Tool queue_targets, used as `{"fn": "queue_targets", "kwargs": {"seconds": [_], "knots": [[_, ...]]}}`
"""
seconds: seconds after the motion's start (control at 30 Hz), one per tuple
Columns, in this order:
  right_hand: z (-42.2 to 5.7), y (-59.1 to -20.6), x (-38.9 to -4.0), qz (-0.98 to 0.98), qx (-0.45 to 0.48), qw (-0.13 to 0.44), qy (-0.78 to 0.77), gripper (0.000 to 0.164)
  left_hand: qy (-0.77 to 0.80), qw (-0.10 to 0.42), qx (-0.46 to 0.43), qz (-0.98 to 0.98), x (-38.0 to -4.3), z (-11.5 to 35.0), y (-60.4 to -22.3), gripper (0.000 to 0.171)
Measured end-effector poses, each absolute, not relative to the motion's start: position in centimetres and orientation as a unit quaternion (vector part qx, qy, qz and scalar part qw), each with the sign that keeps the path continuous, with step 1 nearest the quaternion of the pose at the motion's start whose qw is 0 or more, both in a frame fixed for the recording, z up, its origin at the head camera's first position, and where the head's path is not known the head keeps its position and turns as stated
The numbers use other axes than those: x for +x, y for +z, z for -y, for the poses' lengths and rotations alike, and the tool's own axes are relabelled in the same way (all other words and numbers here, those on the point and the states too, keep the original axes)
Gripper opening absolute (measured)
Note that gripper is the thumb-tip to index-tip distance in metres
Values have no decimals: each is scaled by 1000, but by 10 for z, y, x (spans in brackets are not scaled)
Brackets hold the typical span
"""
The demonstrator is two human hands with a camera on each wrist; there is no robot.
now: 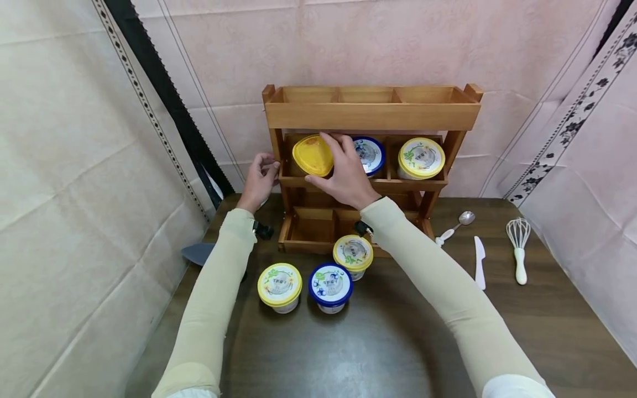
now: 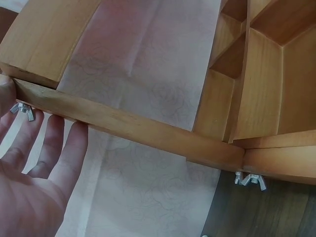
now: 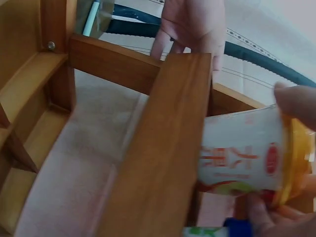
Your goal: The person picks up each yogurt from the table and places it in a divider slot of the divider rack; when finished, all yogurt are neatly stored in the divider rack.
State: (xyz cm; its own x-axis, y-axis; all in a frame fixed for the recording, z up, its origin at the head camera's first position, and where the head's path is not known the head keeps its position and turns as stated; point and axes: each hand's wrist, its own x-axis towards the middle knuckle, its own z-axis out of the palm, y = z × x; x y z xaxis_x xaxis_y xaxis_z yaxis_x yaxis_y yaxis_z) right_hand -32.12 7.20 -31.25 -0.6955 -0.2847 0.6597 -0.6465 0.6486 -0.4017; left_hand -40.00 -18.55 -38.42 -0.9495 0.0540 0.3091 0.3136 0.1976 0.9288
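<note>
My right hand [image 1: 346,178] grips a plastic tub with a yellow lid [image 1: 311,156] at the left compartment of the wooden rack's [image 1: 370,117] middle tier. In the right wrist view the tub's white printed side [image 3: 242,153] shows past the tier's front board. My left hand [image 1: 260,182] holds the rack's left side; the left wrist view has its fingers against the wooden side rail [image 2: 123,118] by a wing nut. Beside the gripped tub sit a blue-lidded tub [image 1: 369,155] and a yellow-lidded one [image 1: 422,158], each in its own compartment.
Before the rack stand two yellow-lidded tubs, one left [image 1: 280,286] and one right [image 1: 353,255], and a blue-lidded tub [image 1: 330,286]. Farther right lie a spoon [image 1: 465,218], a white knife [image 1: 479,263] and a whisk [image 1: 519,243]. A blue-grey flat piece [image 1: 198,252] juts from behind the left sleeve.
</note>
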Motion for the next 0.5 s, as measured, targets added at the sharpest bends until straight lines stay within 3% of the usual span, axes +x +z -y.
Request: {"fn": "queue_targets", "kwargs": {"seconds": [0.5], "knots": [[-62,-297,-323,911,260,244,208,96,-635,95,-118,757,-401,185,-384,33]]}}
